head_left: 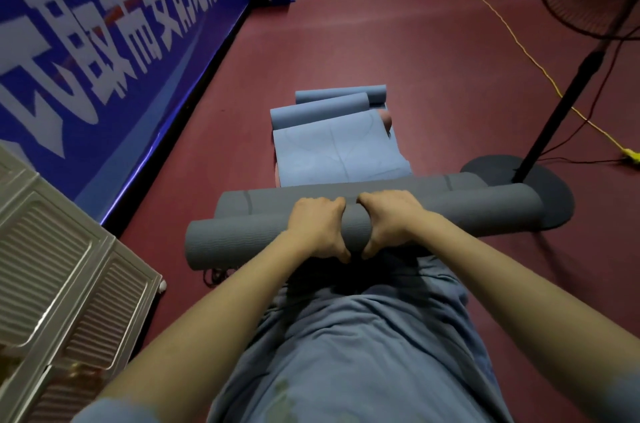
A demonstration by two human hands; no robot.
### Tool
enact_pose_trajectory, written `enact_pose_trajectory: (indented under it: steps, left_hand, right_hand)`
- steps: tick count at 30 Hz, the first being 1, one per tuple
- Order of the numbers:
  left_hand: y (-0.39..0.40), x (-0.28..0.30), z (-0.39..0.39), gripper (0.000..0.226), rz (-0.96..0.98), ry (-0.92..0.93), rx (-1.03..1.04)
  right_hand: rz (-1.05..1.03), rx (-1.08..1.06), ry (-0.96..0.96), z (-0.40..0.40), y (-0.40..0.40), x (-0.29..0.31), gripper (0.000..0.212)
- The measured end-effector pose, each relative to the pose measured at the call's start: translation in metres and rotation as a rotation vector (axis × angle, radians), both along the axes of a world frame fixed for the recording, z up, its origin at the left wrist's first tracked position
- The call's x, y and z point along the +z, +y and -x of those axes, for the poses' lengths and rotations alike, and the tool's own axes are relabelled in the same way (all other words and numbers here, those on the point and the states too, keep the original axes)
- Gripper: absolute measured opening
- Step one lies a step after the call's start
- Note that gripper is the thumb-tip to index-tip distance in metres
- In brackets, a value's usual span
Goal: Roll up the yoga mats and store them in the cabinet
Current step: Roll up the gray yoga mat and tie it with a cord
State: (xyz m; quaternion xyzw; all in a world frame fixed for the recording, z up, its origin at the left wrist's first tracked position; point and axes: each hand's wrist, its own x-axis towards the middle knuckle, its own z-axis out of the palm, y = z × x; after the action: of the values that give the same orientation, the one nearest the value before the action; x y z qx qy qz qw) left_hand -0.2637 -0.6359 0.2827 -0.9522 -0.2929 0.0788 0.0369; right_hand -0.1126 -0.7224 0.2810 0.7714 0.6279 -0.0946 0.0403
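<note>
I see both hands on the grey roll [363, 225], which lies crosswise on the red floor [433, 76] right in front of the person's knees. L hand [317, 227] grips the roll just left of its middle; its fingers [325, 206] curl over the top & far side, thumb tucked under the near side. R hand [393, 220] grips just right of the middle, same way: fingers curled over the top, thumb below. The two hands sit close, w/ a narrow strip of roll showing between them. So the roll passes under the fingers and above the thumbs of both hands.

Touching the roll's far side lies a 2nd grey roll [346, 196], parallel to it, w/ thin dark lines on it. Can't tell if the two are one mat rolled from both ends or two mats.

Beyond, toward the far end of the floor, a blue mat [332, 152] lies partly flat, w/ two blue rolls [322, 109] at its far end.

Cabinet [62, 284], beige w/ slatted doors, stands at the floor's left edge near the left forearm, doors look closed. Blue banner [104, 42] runs along the left wall. Fan stand [561, 100] w/ round dark base sits at the right, the roll's right end just beside the base. Yellow cord [512, 35] trails across the floor at the right.
</note>
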Motion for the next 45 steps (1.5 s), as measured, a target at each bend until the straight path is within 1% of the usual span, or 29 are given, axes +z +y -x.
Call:
enact_pose_trajectory:
  steps: [3,6,8,10,13,16,17,18,19,22,23,25,29,30,32,35,38,41,45]
  left_hand:
    - [0.017,0.015,-0.01,0.084,0.13,0.071,-0.003]
    - [0.027,0.028,-0.018,0.085,0.267,0.142,0.019]
    - [0.026,0.029,-0.018,0.088,0.267,0.141,0.025]
    - [0.019,0.02,-0.015,0.094,0.24,0.107,0.065]
    - [0.004,0.004,-0.012,0.11,0.12,0.003,0.106]
    - [-0.005,-0.008,-0.008,0.148,0.027,-0.066,0.1]
    - [-0.007,-0.012,-0.006,0.153,0.009,-0.067,0.103]
    - [-0.007,-0.015,-0.007,0.152,-0.013,-0.066,0.102]
    - [-0.004,-0.017,-0.008,0.145,-0.039,-0.062,0.097]
    - [0.004,-0.015,-0.012,0.102,-0.096,-0.078,0.044]
    - [0.007,-0.012,-0.013,0.093,-0.095,-0.075,0.025]
    - [0.015,-0.004,-0.017,0.082,-0.06,-0.045,-0.003]
    - [0.04,0.018,-0.032,0.084,0.131,0.096,0.008]
    - [0.044,0.024,-0.036,0.085,0.17,0.127,0.012]
    - [0.049,0.027,-0.042,0.086,0.205,0.157,0.023]
    - [0.046,0.016,-0.039,0.089,0.173,0.073,0.054]
    - [0.035,0.002,-0.03,0.092,0.045,-0.058,0.026]
    - [0.027,-0.003,-0.027,0.096,-0.045,-0.09,0.028]
    - [0.027,-0.005,-0.025,0.094,-0.054,-0.105,0.059]
  right_hand:
    - [-0.118,0.01,-0.014,-0.002,-0.001,-0.008,0.088]
    - [-0.2,0.028,-0.06,-0.002,-0.003,-0.013,0.09]
    - [-0.221,0.029,-0.077,-0.002,-0.004,-0.014,0.089]
    - [-0.176,0.023,-0.075,-0.004,-0.001,-0.012,0.091]
    - [-0.019,-0.01,-0.05,-0.008,0.009,0.001,0.101]
    - [0.125,-0.038,0.032,-0.009,0.023,0.016,0.098]
    - [0.149,-0.034,0.049,-0.009,0.026,0.016,0.097]
    - [0.155,-0.028,0.056,-0.01,0.028,0.016,0.096]
    - [0.141,-0.025,0.059,-0.012,0.029,0.014,0.096]
    - [0.052,-0.009,0.059,-0.016,0.026,0.007,0.092]
    - [0.019,-0.005,0.053,-0.016,0.024,0.005,0.089]
    - [-0.046,0.008,0.032,-0.017,0.02,-0.001,0.086]
    - [-0.179,0.037,-0.057,-0.017,0.015,-0.011,0.096]
    - [-0.209,0.031,-0.066,-0.017,0.015,-0.013,0.097]
    - [-0.232,0.0,-0.067,-0.018,0.017,-0.013,0.09]
    - [-0.147,-0.031,-0.071,-0.021,0.025,-0.004,0.083]
    - [-0.032,-0.056,-0.04,-0.023,0.033,0.006,0.084]
    - [0.061,-0.058,0.01,-0.023,0.041,0.014,0.084]
    - [0.051,-0.048,0.019,-0.024,0.046,0.013,0.091]
